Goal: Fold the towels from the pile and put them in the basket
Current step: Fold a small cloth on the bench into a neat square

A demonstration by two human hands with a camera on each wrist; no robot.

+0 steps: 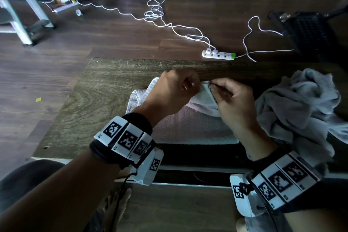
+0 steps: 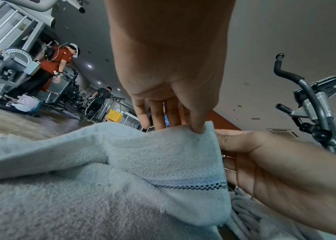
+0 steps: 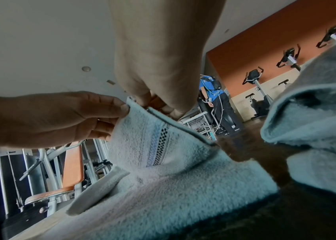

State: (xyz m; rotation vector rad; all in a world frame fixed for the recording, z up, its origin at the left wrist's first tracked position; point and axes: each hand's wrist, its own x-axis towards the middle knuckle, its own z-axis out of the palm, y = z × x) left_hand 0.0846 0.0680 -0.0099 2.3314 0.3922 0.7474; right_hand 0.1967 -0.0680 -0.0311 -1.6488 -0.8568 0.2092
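A white towel [image 1: 188, 124] with a dark checked stripe lies spread on the wooden table [image 1: 98, 100]. Its far corner is lifted off the table. My left hand [image 1: 194, 83] pinches that corner, thumb on the terry side [image 2: 198, 128]. My right hand [image 1: 213, 86] pinches the same edge right beside it, the fingertips almost touching. In the right wrist view the right hand [image 3: 163, 108] holds the hem from above while the left hand [image 3: 122, 108] grips the corner of the towel [image 3: 163, 162]. A rumpled grey towel pile [image 1: 301, 103] lies on the table's right end. A black latticed basket [image 1: 308, 30] stands on the floor beyond.
A white power strip [image 1: 218, 55] and looping white cables [image 1: 156, 11] lie on the dark floor past the table's far edge. Grey metal frame legs [image 1: 22, 11] stand at far left. Bare tabletop stretches left of the towel. An exercise bike [image 2: 310, 105] stands to the right.
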